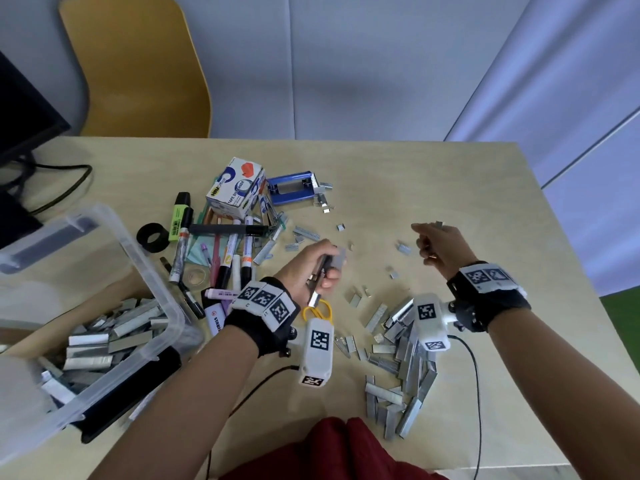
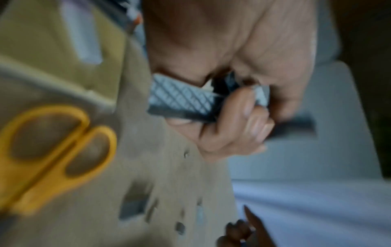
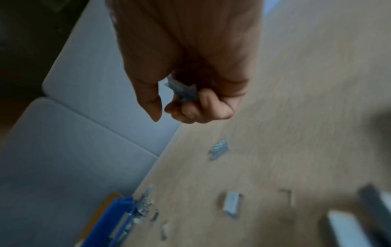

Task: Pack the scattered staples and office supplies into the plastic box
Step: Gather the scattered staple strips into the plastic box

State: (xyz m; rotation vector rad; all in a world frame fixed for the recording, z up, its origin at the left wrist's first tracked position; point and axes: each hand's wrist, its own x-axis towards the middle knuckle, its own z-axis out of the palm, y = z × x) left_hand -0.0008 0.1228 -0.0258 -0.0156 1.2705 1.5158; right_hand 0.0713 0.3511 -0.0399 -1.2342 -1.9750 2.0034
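Gathering step under way: left hand (image 1: 320, 268) grips what appears a grey-and-black stapler (image 2: 182, 102), right hand (image 1: 438, 245) clutches loose staples (image 3: 183, 90); both loads next belong in the plastic box (image 1: 152, 271) at near left.

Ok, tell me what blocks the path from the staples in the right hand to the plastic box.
The left hand, gripping a stapler, is raised between the right hand with its staples and the plastic box. The box's top is open.
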